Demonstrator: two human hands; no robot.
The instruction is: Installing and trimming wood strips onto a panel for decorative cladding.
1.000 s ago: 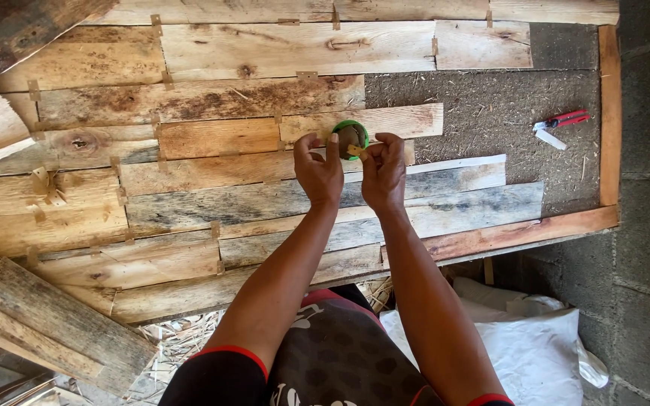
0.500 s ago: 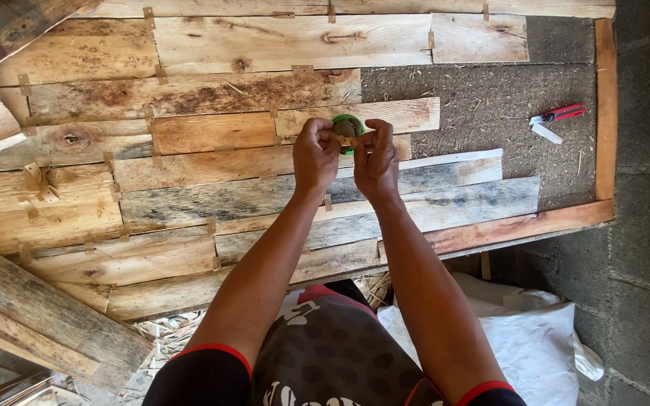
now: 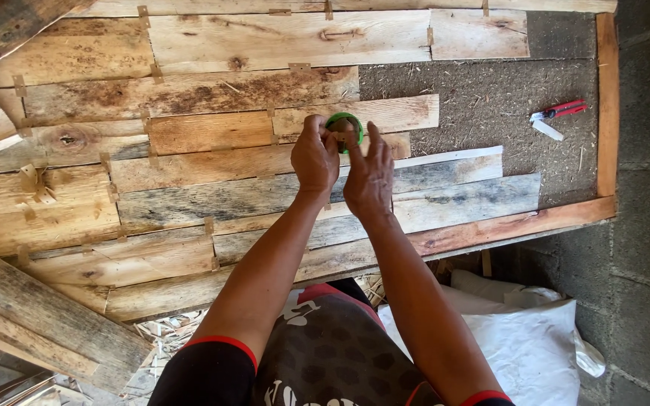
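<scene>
We look down at a big flat wooden panel point(image 3: 280, 188) made of many old planks laid side by side, with small bits of tan tape at the joins. Both of our hands are up near the middle of the panel. The left hand point(image 3: 314, 156) has its fingers curled together around the left side of a small round green roll of tape point(image 3: 344, 128). The right hand point(image 3: 369, 174) sits just beside it, with its fingers stretched up and touching the right and lower side of the same roll, so both hands are closed on the roll and it sits between them. The roll rests over a short pale plank point(image 3: 355, 114), and it lies just past our fingertips, toward the far edge of the panel. The planks run long ways from left to right, across our arms. Both hands are about equally close to the roll. We cannot tell if a strip of tape is pulled out, because the fingers hide it. Far off, near the right edge of the panel, a small red-handled cutter with a pale blade point(image 3: 558, 114) lies on the bare rough brown board point(image 3: 490, 98). A white plastic bag point(image 3: 520, 338) lies on the ground below the near edge.
</scene>
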